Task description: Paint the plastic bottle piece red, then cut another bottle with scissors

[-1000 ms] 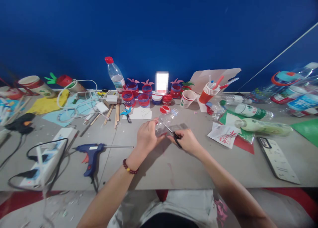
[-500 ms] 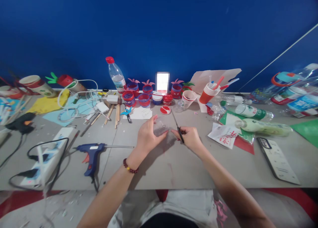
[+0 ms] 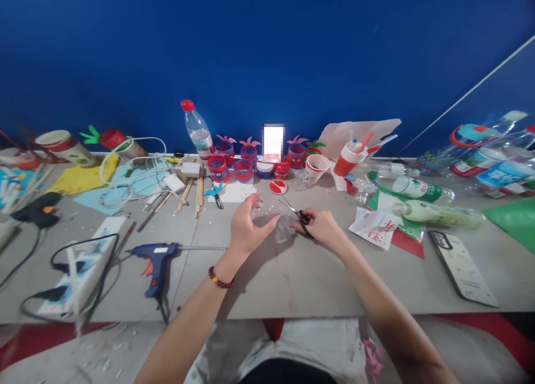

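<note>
My left hand (image 3: 249, 228), with a beaded bracelet (image 3: 220, 278) at its wrist, is closed around a clear piece of plastic (image 3: 266, 207). The piece looks like a cut part of a bottle, though its outline is hard to make out. In my right hand (image 3: 321, 228) is a pair of scissors with black handles (image 3: 305, 222). Their blades are parted and point up and left, close to the plastic's right side. Beyond the hands lies a round red-and-white lid (image 3: 278, 186). Several small red-and-blue painted cups (image 3: 243, 171) stand behind it.
To the left lie a blue glue gun (image 3: 157, 261) and a white power strip (image 3: 86, 264) with cables. A phone (image 3: 463, 268), a green-labelled bottle (image 3: 423, 189) and a white packet (image 3: 373, 228) are on the right. Paper cups (image 3: 316, 169) and an upright bottle (image 3: 196, 130) stand near the blue wall.
The scissors have opened and their blades have turned further left toward the plastic. In my left hand the clear plastic has shifted slightly. The whole view has moved a little.
</note>
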### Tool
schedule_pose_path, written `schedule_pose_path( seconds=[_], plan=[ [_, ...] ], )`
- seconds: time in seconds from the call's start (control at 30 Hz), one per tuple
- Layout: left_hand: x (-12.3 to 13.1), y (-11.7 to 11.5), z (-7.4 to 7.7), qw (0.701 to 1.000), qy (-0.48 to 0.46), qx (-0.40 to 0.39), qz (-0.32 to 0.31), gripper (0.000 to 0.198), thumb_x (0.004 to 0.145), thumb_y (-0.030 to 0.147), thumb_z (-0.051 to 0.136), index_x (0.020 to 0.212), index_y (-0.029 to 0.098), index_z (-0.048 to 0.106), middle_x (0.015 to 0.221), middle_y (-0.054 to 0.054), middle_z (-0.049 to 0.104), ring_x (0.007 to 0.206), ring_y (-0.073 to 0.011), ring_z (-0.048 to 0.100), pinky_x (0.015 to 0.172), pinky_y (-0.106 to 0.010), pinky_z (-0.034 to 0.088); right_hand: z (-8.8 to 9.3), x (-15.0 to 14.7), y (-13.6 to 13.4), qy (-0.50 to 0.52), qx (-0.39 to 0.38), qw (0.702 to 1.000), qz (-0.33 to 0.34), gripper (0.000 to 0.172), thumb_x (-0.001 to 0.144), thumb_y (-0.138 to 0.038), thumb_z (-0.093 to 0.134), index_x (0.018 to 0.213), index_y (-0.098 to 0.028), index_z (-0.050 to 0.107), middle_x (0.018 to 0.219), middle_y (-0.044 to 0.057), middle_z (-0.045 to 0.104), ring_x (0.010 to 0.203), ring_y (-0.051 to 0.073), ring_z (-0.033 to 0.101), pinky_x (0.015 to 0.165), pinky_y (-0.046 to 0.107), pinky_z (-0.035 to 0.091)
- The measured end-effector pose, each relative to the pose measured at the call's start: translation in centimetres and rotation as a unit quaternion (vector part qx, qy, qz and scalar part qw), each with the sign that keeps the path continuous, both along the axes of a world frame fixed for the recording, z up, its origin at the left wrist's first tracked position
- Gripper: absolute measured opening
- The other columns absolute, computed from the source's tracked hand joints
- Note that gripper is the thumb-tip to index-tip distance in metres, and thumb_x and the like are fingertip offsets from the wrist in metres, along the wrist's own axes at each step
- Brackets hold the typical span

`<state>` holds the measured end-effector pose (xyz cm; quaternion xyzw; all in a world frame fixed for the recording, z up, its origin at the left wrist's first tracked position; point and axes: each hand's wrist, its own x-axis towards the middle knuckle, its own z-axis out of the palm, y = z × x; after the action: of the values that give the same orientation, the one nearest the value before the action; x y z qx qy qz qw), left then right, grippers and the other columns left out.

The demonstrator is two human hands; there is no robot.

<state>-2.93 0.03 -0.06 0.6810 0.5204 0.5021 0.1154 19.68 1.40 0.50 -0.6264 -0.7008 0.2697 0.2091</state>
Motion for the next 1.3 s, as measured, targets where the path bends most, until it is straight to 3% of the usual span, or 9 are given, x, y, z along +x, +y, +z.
schedule_pose_path(
  seconds=[0.13, 0.3, 0.43, 0.57, 0.67, 0.8, 0.9, 1.13, 1.3],
  plan=[
    [0.1, 0.0, 0.1, 0.999, -0.03, 0.012, -0.011, 0.057, 0.079, 0.04, 0.073, 0.127, 0.019, 0.051, 0.107, -0.008, 0.069, 0.092, -0.019, 0.068, 0.088, -0.038, 0.057, 0.6, -0.3, -0.1, -0.081, 0.006, 0.997, -0.017, 0.039, 0.072, -0.059, 0.07, 0.076, -0.021, 0.068, 0.068, 0.004, 0.069, 0.059, 0.015, 0.055, 0.056, 0.025, 0.035],
    [0.3, -0.1, 0.4, 0.998, -0.051, 0.037, -0.029, 0.059, 0.076, 0.039, 0.074, 0.126, 0.019, 0.051, 0.11, -0.01, 0.067, 0.099, -0.0215, 0.067, 0.092, -0.041, 0.055, 0.9, -1.5, -0.1, -0.252, 0.045, 0.966, -0.029, 0.038, 0.083, -0.055, 0.063, 0.072, -0.021, 0.073, 0.073, 0.01, 0.074, 0.074, 0.023, 0.066, 0.062, 0.03, 0.033],
    [0.4, -0.3, 0.8, 0.986, -0.13, -0.053, -0.085, 0.05, 0.078, 0.039, 0.071, 0.122, 0.021, 0.054, 0.102, -0.006, 0.068, 0.086, -0.017, 0.066, 0.08, -0.033, 0.056, 0.9, -2.7, 0.1, -0.301, -0.002, 0.954, -0.008, 0.039, 0.09, -0.054, 0.056, 0.083, -0.021, 0.076, 0.082, 0.012, 0.077, 0.08, 0.025, 0.071, 0.06, 0.031, 0.033],
    [0.3, -0.3, 1.2, 0.94, -0.241, -0.187, -0.152, 0.043, 0.081, 0.044, 0.067, 0.115, 0.019, 0.057, 0.089, -0.003, 0.066, 0.077, -0.0144, 0.063, 0.074, -0.029, 0.053, 2.0, -3.3, 0.2, -0.325, -0.046, 0.944, 0.022, 0.038, 0.092, -0.052, 0.055, 0.092, -0.021, 0.076, 0.092, 0.012, 0.078, 0.086, 0.026, 0.073, 0.062, 0.029, 0.037],
    [0.3, 0.0, 1.3, 0.89, -0.319, -0.264, -0.189, 0.049, 0.079, 0.052, 0.069, 0.111, 0.017, 0.058, 0.089, -0.003, 0.065, 0.075, -0.0137, 0.063, 0.068, -0.026, 0.051, 2.9, -3.3, 0.6, -0.337, -0.057, 0.939, 0.038, 0.036, 0.092, -0.05, 0.056, 0.096, -0.02, 0.075, 0.096, 0.012, 0.077, 0.09, 0.026, 0.073, 0.063, 0.028, 0.04],
    [0.3, 0.5, 1.0, 0.832, -0.39, -0.317, -0.236, 0.061, 0.073, 0.064, 0.072, 0.108, 0.016, 0.06, 0.086, -0.004, 0.067, 0.073, -0.0149, 0.064, 0.065, -0.026, 0.05, 3.8, -3.0, 1.4, -0.343, -0.052, 0.936, 0.068, 0.033, 0.091, -0.045, 0.059, 0.102, -0.019, 0.074, 0.101, 0.012, 0.076, 0.094, 0.025, 0.072, 0.065, 0.028, 0.043],
    [0.3, 0.5, 0.9, 0.812, -0.403, -0.333, -0.258, 0.063, 0.072, 0.065, 0.072, 0.109, 0.015, 0.06, 0.086, -0.005, 0.067, 0.074, -0.0163, 0.064, 0.066, -0.026, 0.05, 4.3, -3.0, 1.8, -0.378, -0.043, 0.921, 0.088, 0.033, 0.09, -0.044, 0.059, 0.101, -0.017, 0.075, 0.102, 0.015, 0.076, 0.097, 0.029, 0.071, 0.067, 0.03, 0.045],
    [0.2, 0.0, 0.8, 0.891, -0.303, -0.261, -0.216, 0.056, 0.076, 0.054, 0.073, 0.115, 0.017, 0.06, 0.092, -0.005, 0.067, 0.083, -0.0174, 0.063, 0.079, -0.029, 0.05, 4.7, -3.6, 2.5, -0.38, -0.055, 0.911, 0.152, 0.034, 0.09, -0.041, 0.062, 0.102, -0.012, 0.076, 0.106, 0.019, 0.074, 0.101, 0.031, 0.071, 0.076, 0.031, 0.049],
    [0.0, 0.1, 1.0, 0.897, -0.306, -0.24, -0.211, 0.053, 0.078, 0.054, 0.07, 0.114, 0.017, 0.059, 0.092, -0.004, 0.065, 0.082, -0.0168, 0.062, 0.079, -0.03, 0.051, 4.5, -3.7, 4.1, -0.319, -0.137, 0.923, 0.167, 0.031, 0.071, -0.043, 0.081, 0.085, -0.015, 0.075, 0.095, 0.013, 0.076, 0.09, 0.027, 0.072, 0.066, 0.027, 0.049]
  ],
)
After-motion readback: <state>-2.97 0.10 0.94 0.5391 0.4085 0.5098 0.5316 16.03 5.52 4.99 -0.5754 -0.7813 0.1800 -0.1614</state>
